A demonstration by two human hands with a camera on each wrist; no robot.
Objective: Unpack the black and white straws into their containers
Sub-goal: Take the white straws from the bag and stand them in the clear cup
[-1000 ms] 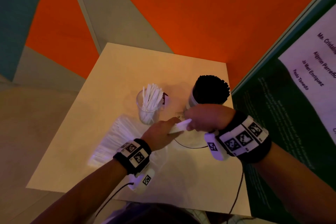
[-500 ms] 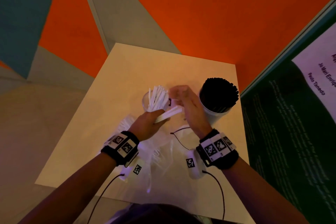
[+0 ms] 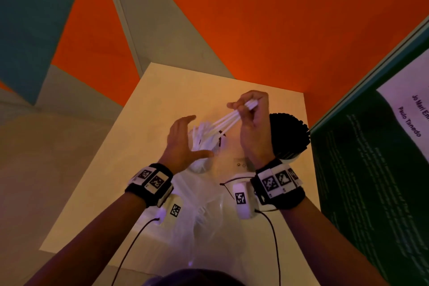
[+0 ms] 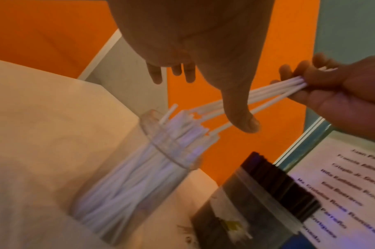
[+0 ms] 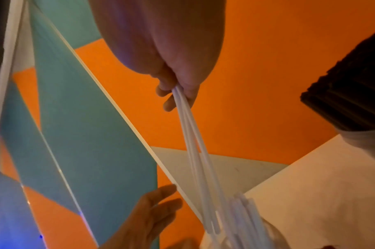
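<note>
Bench point(image 3: 148, 146): pale cream top, square-cornered, set into a corner. Orange wall point(image 3: 290, 25) behind it, crossed by a grey band point(image 3: 160, 25) edged with a white strip. Teal panel point(image 3: 30, 18) to the left, with grey flooring point(image 3: 46, 158) below. On the right, a dark green board point(image 3: 371, 193) carries a white printed sheet point(image 3: 408, 104) listing names. Lighting dim and warm, with a violet tint near the lower edge.

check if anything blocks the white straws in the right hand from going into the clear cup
Nothing visible does. The right hand pinches the white straws, tips already at the clear cup mouth. The open left hand stays beside it.
</note>
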